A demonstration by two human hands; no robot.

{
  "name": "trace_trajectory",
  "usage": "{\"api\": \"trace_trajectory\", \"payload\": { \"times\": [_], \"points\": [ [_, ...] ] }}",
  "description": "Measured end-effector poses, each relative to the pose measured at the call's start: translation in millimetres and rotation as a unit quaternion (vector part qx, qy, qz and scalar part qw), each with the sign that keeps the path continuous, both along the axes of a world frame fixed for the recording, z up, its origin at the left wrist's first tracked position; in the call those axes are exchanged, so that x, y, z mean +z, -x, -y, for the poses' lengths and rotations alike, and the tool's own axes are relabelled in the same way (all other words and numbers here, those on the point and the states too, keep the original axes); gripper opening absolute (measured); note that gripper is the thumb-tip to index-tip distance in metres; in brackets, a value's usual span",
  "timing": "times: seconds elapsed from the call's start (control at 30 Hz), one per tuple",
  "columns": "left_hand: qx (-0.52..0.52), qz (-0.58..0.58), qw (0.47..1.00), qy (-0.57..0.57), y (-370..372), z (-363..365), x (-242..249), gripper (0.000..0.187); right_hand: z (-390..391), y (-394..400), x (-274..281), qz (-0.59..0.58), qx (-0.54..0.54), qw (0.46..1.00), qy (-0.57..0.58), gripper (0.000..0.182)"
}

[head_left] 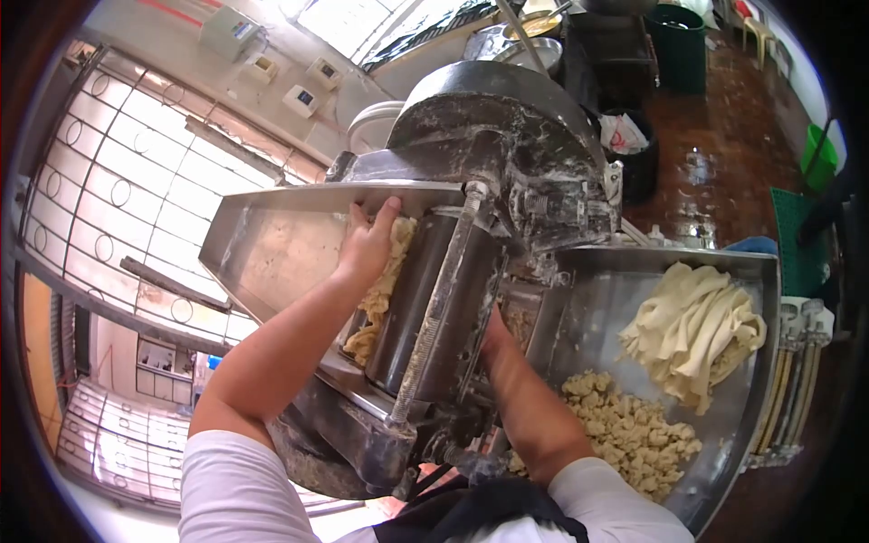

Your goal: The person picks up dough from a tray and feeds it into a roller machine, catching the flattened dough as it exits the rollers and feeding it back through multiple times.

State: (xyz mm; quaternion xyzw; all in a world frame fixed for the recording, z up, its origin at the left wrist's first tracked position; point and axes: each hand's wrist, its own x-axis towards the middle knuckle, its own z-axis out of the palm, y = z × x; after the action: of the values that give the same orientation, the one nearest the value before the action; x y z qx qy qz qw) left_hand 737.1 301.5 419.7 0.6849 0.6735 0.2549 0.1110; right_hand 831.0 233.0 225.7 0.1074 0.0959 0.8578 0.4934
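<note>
My left hand (367, 248) is at the top of the dough sheeter, by the far wall of its metal feed tray (290, 240). Its visible fingers are apart, and it rests beside the lumpy dough (369, 335) lying along the steel roller (412, 303). On the other side, my right hand (495, 331) reaches in under the rollers; its fingers are hidden behind the machine. To the right, a metal tray (593, 281) holds a folded heap of smooth dough sheet (692, 330) and a pile of crumbly dough pieces (629, 430).
The sheeter's large dark housing (507, 109) rises ahead. A threaded rod (434, 308) crosses above the rollers. Beyond stand a dark bin with a bag (629, 154), a green bin (679, 54) and bowls (534, 54). Barred windows (127, 190) line the left.
</note>
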Motion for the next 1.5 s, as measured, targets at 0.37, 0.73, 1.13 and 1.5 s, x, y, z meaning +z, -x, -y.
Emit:
{"api": "trace_trajectory", "payload": {
  "times": [0.37,0.73,1.13,1.5],
  "points": [
    [0.025,-0.003,1.000,0.018,17.3,-21.1,-18.5,0.111,5.3,3.8,-13.6,-0.044,-0.001,0.999,0.002,0.045],
    [0.021,0.011,1.000,0.020,21.0,-28.9,-30.2,0.115,8.8,6.0,-24.4,-0.046,-0.003,0.998,0.038,0.046],
    [0.037,0.033,0.999,0.013,14.2,-29.6,-19.5,0.112,-12.2,22.8,-36.7,-0.044,-0.020,0.999,-0.005,0.045],
    [-0.134,-0.019,0.981,-0.141,15.2,-26.5,28.7,0.022,-12.1,22.5,-79.5,-0.137,-0.075,0.982,-0.104,0.056]
  ]
}}
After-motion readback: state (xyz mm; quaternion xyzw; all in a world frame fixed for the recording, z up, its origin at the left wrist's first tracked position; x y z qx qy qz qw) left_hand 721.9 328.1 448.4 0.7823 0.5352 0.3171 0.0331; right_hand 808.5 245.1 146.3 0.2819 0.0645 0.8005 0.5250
